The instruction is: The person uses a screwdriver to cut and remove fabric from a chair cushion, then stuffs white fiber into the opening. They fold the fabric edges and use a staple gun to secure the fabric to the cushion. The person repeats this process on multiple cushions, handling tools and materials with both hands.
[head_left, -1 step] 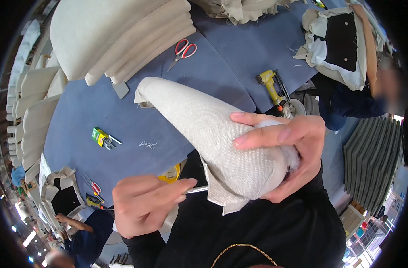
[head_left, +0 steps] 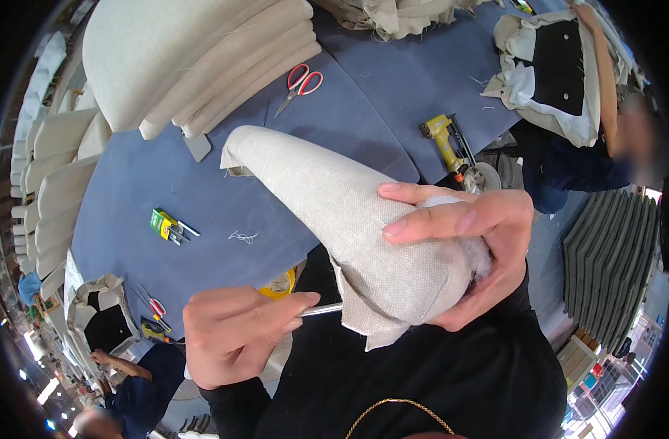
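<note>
My right hand is shut around the near end of a long beige fabric-covered cushion, which slants from my chest up toward the blue table. White stuffing shows under my fingers at that end. A loose fabric flap hangs below it. My left hand pinches a thin metal rod, whose tip touches the flap.
On the table lie red-handled scissors, a yellow staple gun, a small green box and a stack of beige cushions. Another person works at the right edge. Grey panels are stacked at the right.
</note>
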Action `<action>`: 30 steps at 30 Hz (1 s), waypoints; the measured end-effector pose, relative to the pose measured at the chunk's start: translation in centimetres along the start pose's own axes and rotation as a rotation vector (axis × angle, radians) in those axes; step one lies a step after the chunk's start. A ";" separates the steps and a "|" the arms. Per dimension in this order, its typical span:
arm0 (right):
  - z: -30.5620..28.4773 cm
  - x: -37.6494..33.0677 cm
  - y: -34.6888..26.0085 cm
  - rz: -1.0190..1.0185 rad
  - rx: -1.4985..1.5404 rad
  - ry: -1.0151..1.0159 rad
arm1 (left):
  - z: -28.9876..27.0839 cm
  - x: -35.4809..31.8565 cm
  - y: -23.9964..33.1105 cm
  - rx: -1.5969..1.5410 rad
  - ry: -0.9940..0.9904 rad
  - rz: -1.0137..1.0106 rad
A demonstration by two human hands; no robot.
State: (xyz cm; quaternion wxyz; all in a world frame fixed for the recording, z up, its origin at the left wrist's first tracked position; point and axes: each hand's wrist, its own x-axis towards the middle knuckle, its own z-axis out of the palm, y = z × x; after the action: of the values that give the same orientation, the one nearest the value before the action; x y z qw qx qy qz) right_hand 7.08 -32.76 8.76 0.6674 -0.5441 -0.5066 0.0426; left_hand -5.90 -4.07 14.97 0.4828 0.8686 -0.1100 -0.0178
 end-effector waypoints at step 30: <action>-1.8 4.1 -2.6 0.510 0.380 0.147 | 2.7 16.7 -1.0 -0.273 0.316 0.034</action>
State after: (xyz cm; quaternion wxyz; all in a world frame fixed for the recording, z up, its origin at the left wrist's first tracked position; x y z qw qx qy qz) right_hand 9.10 -32.55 13.49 0.7597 -0.5207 -0.2874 0.2629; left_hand 10.17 -9.27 13.90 0.6075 0.7852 -0.0441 0.1121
